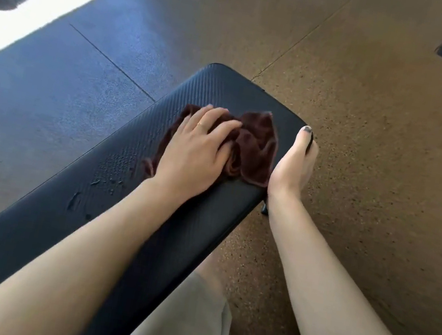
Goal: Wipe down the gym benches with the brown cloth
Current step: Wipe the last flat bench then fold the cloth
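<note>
Forearms cross the near frame. Brown cloth (252, 146) lies bunched near the far end of the black bench (59, 216), under the left hand (197, 145), fingers spread and pressing flat. Bench's long axis runs back toward the body; droplets (83, 197) sit nearer, behind that hand. Right hand (293, 165) grips the bench's right edge, thumb on top.

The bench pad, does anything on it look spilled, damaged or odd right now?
Yes: liquid droplets and small streaks sit on the black bench pad, nearer the camera than the brown cloth under the left hand. That patch looks unwiped. The right hand grips the pad's edge. No damage shows.
</note>
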Demonstrator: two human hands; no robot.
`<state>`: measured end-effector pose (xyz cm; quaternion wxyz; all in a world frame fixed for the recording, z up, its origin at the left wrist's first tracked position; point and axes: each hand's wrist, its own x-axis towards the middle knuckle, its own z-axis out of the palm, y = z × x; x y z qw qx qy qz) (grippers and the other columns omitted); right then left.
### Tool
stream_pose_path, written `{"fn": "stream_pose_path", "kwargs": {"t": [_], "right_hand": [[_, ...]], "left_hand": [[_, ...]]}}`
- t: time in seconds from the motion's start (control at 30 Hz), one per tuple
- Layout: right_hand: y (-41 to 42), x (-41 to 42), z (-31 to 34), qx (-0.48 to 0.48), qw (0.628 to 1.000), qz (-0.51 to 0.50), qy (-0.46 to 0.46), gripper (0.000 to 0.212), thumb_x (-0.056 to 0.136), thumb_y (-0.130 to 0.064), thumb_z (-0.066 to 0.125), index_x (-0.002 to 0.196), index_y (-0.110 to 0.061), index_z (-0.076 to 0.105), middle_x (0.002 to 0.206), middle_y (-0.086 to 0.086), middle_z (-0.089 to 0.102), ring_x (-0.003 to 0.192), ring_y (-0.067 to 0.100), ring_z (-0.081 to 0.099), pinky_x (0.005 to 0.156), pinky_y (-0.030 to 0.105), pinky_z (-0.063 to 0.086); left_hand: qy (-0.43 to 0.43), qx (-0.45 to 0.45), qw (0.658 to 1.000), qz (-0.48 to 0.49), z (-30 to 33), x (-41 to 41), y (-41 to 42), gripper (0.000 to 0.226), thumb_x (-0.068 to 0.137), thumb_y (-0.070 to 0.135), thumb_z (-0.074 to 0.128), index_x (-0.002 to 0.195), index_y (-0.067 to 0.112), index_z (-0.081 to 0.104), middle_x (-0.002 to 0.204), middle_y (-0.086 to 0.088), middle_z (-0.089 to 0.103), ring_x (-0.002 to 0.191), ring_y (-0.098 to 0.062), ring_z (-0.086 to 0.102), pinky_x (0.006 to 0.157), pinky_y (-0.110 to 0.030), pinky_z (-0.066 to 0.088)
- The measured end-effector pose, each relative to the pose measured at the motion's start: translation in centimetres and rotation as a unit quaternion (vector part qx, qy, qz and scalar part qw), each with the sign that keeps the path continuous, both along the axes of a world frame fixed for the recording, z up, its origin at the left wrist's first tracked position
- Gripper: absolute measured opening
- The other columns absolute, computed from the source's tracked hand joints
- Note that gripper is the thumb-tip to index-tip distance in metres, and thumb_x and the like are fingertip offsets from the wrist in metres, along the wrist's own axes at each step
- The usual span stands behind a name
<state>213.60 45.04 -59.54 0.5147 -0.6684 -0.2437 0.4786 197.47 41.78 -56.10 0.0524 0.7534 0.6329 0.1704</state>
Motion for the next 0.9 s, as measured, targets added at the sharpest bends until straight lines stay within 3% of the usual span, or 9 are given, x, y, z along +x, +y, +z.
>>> {"fn": "stream_pose_path", "kwargs": {"t": [0.13,0.27,0.37,0.43,0.53,0.6,0.63,0.73,0.9], "right_hand": [[0.1,0.4,-0.3,-0.005,1.000,-0.009,-0.014,0.024,0.107,-0.056,0.038,0.118,-0.037,0.049,0.118,-0.010,0.050,0.108,0.011,0.050,0.096,0.033,0.037],[0.2,0.3,-0.9,0.007,1.000,-0.015,0.014,0.044,0.104,-0.058,0.038,0.132,-0.029,0.057,0.124,-0.009,0.052,0.121,0.015,0.053,0.113,0.042,0.041],[0.3,0.0,-0.6,0.021,0.999,-0.031,0.015,0.032,0.093,-0.066,0.038,0.102,-0.043,0.058,0.110,-0.019,0.055,0.118,0.017,0.055,0.113,0.048,0.042],[0.5,-0.3,-0.7,0.020,0.999,-0.034,0.023,0.038,0.082,-0.075,0.039,0.091,-0.043,0.058,0.108,-0.015,0.059,0.116,0.020,0.058,0.111,0.050,0.043],[0.4,-0.5,-0.6,0.033,0.998,-0.041,0.021,0.042,0.086,-0.065,0.046,0.105,-0.033,0.064,0.124,0.006,0.064,0.121,0.026,0.059,0.112,0.049,0.042],[0.2,-0.6,-0.7,0.072,0.997,-0.020,0.005,0.041,0.100,-0.041,0.051,0.137,-0.023,0.058,0.144,0.013,0.056,0.128,0.023,0.053,0.114,0.042,0.038],[0.2,-0.6,-0.7,0.079,0.997,-0.024,0.008,0.050,0.102,-0.042,0.049,0.148,-0.022,0.052,0.151,0.010,0.053,0.135,0.022,0.049,0.117,0.043,0.035],[0.6,-0.7,-1.0,0.047,0.994,-0.069,0.064,0.071,0.087,-0.075,0.040,0.144,-0.036,0.056,0.147,-0.006,0.058,0.139,0.017,0.050,0.121,0.048,0.033],[0.6,-0.5,-1.0,0.025,0.997,-0.061,0.034,0.058,0.089,-0.072,0.035,0.127,-0.040,0.065,0.133,-0.012,0.065,0.126,0.015,0.059,0.113,0.048,0.042]], "left_hand": [[-0.006,-0.013,1.000,0.011,0.3,2.3,5.0,0.040,0.107,0.035,0.042,0.143,0.023,0.057,0.153,-0.003,0.048,0.151,-0.030,0.032,0.126,-0.046,0.021],[-0.011,-0.011,0.999,-0.036,0.2,0.5,-4.6,0.043,0.106,0.035,0.043,0.144,0.021,0.057,0.158,-0.003,0.044,0.153,-0.028,0.029,0.125,-0.050,0.024],[-0.011,-0.024,0.998,-0.056,0.1,-0.1,-6.7,0.045,0.104,0.038,0.043,0.144,0.022,0.058,0.157,-0.002,0.045,0.153,-0.027,0.030,0.122,-0.053,0.029],[-0.002,-0.019,0.997,-0.074,0.3,0.6,-3.7,0.044,0.105,0.038,0.043,0.144,0.023,0.058,0.156,-0.002,0.046,0.152,-0.028,0.031,0.122,-0.053,0.029],[0.007,-0.003,0.992,-0.126,0.4,2.8,3.1,0.042,0.106,0.034,0.043,0.144,0.023,0.057,0.156,-0.004,0.047,0.151,-0.029,0.032,0.124,-0.044,0.023],[0.009,-0.006,0.989,-0.150,0.5,4.9,7.5,0.040,0.106,0.033,0.044,0.141,0.021,0.060,0.151,-0.004,0.052,0.147,-0.028,0.038,0.122,-0.041,0.024],[0.011,-0.009,0.987,-0.159,0.6,5.9,9.0,0.039,0.105,0.033,0.045,0.137,0.019,0.063,0.146,-0.004,0.056,0.142,-0.028,0.045,0.120,-0.040,0.029],[0.011,-0.010,0.985,-0.171,1.0,7.1,10.7,0.040,0.103,0.036,0.044,0.129,0.018,0.067,0.133,-0.003,0.064,0.121,-0.026,0.060,0.107,-0.038,0.039],[0.000,0.004,0.992,-0.129,1.0,4.7,9.7,0.038,0.105,0.037,0.045,0.135,0.025,0.063,0.143,0.003,0.057,0.134,-0.019,0.050,0.111,-0.031,0.034]]}}
